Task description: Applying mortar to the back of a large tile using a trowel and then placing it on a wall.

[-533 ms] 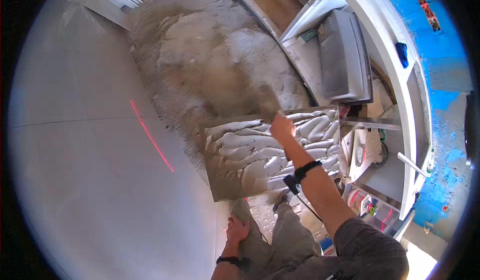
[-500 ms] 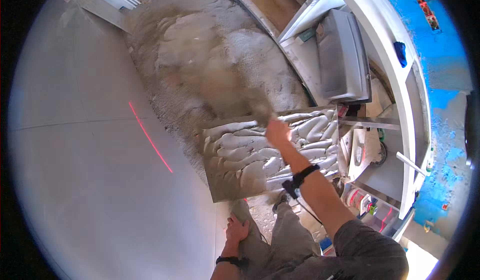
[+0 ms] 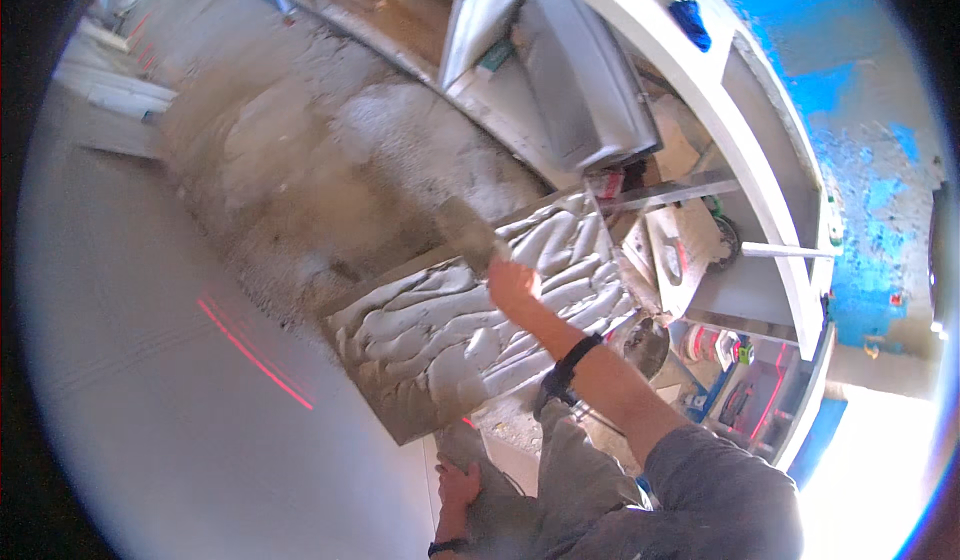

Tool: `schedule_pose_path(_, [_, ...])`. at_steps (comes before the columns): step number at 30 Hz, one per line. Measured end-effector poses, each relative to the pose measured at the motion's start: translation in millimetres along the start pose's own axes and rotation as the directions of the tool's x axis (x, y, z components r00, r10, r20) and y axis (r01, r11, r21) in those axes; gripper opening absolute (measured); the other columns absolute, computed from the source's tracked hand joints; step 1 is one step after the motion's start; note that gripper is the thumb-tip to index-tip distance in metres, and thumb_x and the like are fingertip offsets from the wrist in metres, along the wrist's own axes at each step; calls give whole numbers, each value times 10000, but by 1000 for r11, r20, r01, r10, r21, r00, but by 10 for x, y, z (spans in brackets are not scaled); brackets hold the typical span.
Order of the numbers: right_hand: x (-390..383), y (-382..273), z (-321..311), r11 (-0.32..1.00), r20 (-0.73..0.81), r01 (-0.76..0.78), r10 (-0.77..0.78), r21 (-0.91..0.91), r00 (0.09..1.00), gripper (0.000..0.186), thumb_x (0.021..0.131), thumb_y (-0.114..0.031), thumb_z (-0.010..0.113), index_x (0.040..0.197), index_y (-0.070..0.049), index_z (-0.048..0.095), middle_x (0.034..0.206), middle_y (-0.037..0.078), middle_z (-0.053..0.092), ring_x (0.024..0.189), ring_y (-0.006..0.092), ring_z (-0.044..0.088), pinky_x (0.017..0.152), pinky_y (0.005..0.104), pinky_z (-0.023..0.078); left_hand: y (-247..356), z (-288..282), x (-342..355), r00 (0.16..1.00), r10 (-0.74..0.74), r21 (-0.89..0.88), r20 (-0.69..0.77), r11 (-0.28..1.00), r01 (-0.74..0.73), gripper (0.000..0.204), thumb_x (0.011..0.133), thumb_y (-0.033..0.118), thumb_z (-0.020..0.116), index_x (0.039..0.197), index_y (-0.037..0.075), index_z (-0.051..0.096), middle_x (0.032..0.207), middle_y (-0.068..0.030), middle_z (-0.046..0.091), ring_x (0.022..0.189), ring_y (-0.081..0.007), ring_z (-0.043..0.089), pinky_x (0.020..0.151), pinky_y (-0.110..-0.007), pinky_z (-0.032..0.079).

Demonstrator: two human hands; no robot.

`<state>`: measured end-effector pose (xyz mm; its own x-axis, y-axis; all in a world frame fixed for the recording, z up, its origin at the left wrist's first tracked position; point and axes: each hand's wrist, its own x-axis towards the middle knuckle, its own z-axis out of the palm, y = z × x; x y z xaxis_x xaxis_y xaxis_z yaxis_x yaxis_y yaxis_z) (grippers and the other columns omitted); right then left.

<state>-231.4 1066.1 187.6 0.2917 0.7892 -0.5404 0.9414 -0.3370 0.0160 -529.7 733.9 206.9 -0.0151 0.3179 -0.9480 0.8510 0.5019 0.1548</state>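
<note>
A large rectangular tile (image 3: 400, 422) lies in front of my legs, its upper face covered with wavy ridges of grey mortar (image 3: 480, 345). My right hand (image 3: 515, 285) is closed over the far part of it, gripping a trowel (image 3: 468, 230). The trowel's flat blade, smeared by motion, points toward the far edge of the tile. My left hand (image 3: 458, 482) rests on my left leg near the tile's close corner, fingers apart and holding nothing.
Rough mortar (image 3: 330, 180) covers the floor beyond the tile. Large smooth tiles (image 3: 200, 440) with a red laser line lie on the left. A white shelf frame (image 3: 690, 50) on the right holds a grey case (image 3: 580, 80), a notched trowel (image 3: 672, 255) and tape rolls (image 3: 705, 345).
The view has turned and tilted, so the tile and shelf appear shifted left. My right hand still grips the trowel over the mortar. My left hand stays on my leg.
</note>
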Motion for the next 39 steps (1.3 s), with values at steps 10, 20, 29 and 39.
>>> schedule_pose_path(10, [1057, 2495, -668, 966, -298, -255, 233, -38, 926, 190, 901, -201, 545, 935, -84, 691, 949, 163, 737, 898, 316, 731, 769, 486, 578, 91, 166, 66, 997, 46, 72, -55, 997, -42, 1115, 853, 576, 584, 1501, -122, 4, 1459, -484, 191, 1294, -579, 407, 1067, -510, 408])
schedule_pose_path(20, [500, 3096, -229, 902, -203, -344, 400, 261, 894, 240, 859, -199, 573, 998, -71, 720, 1021, 202, 713, 1007, 365, 691, 858, 475, 558, 262, 359, 36, 989, 89, 162, -120, 984, -69, 1112, 859, 535, 600, 1478, -163, -6, 1432, -516, 182, 1299, -607, 372, 1084, -517, 387])
schedule_pose_path(29, [259, 2745, -8, 738, 38, -501, 545, 452, 838, 262, 852, -249, 624, 1057, -114, 714, 1135, 125, 692, 1100, 322, 655, 906, 473, 531, 216, 580, 52, 993, 30, 262, -114, 965, 1, 1066, 870, 517, 572, 1483, -146, 5, 1422, -469, 245, 1262, -573, 431, 1076, -512, 398])
schedule_pose_path(39, [-1781, 3376, 910, 545, 157, -666, 702, 509, 695, 249, 940, -188, 492, 976, -68, 707, 1002, 156, 737, 968, 314, 717, 836, 424, 561, 443, 549, -114, 998, 50, 422, -44, 906, -27, 1055, 907, 551, 537, 1489, -142, -5, 1436, -475, 220, 1311, -575, 371, 1110, -502, 360])
